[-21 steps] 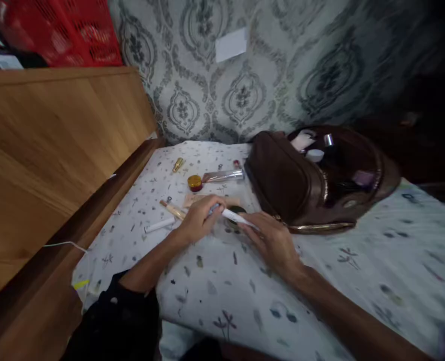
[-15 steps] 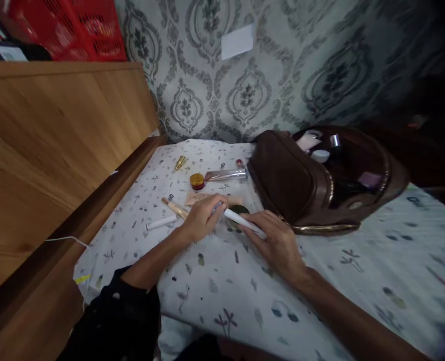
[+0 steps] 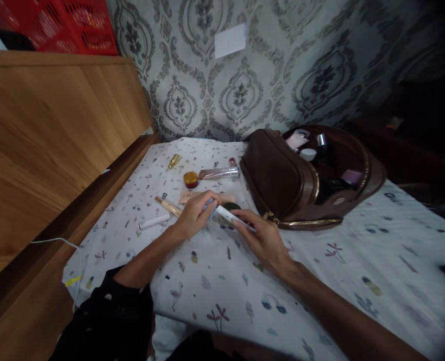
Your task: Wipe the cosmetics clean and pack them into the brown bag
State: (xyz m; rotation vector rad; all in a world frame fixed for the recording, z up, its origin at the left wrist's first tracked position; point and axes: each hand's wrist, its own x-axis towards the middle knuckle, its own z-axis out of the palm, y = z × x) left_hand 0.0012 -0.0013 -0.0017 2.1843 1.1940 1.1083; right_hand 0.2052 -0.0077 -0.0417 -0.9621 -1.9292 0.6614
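My left hand [image 3: 193,218] pinches the bluish end of a slim white cosmetic tube [image 3: 228,215]. Around the other end of that tube, the fingers of my right hand [image 3: 266,241] are closed. Beneath the tube lies a round dark green item [image 3: 231,206], partly covered. A beige squeeze tube [image 3: 187,195] is partly hidden behind my left hand. Beside that hand rest a brown-tipped stick [image 3: 167,205] and a second slim white tube [image 3: 154,221]. Farther back are a gold-lidded jar [image 3: 191,179], a clear tube with a silver cap [image 3: 221,173] and a small gold tube [image 3: 173,161].
An open brown bag [image 3: 275,175] with cosmetics inside stands at the right. A small red item [image 3: 232,162] lies by it. Wooden furniture [image 3: 64,115] borders the left, topped by a red basket [image 3: 90,25]. A white cable [image 3: 62,239] hangs by the patterned cloth [image 3: 241,301].
The scene has shifted slightly left in view as the camera turned. Both hands keep hold of the white tube in nearly the same pose.
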